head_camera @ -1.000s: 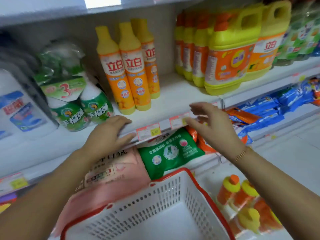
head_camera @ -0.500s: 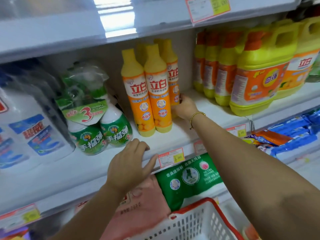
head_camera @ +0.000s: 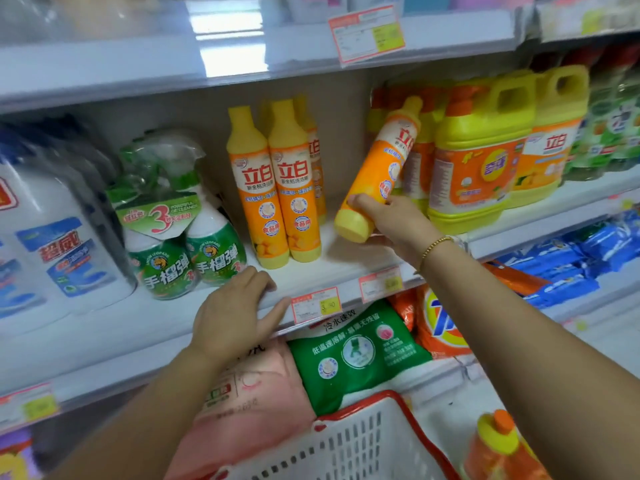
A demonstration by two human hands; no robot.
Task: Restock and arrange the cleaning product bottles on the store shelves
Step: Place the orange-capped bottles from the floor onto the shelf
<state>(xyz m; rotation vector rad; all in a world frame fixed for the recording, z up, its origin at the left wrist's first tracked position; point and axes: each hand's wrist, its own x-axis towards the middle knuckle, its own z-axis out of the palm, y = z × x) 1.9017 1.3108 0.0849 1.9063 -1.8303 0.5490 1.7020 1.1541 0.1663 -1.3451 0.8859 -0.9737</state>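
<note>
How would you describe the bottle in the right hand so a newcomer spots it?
On the middle shelf, find the gap between the upright orange bottles and the big yellow jugs. The orange bottle there matches the upright ones, but it alone is tilted in the air, gripped near its base by the right hand.

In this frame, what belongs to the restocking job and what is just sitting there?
Job: right hand gripping the tilted orange bottle; upright orange bottles beside it; shelf, with left hand resting on its edge.
Just there: green spray bottles; yellow jugs; green bag and pink bag below; white basket.
</note>
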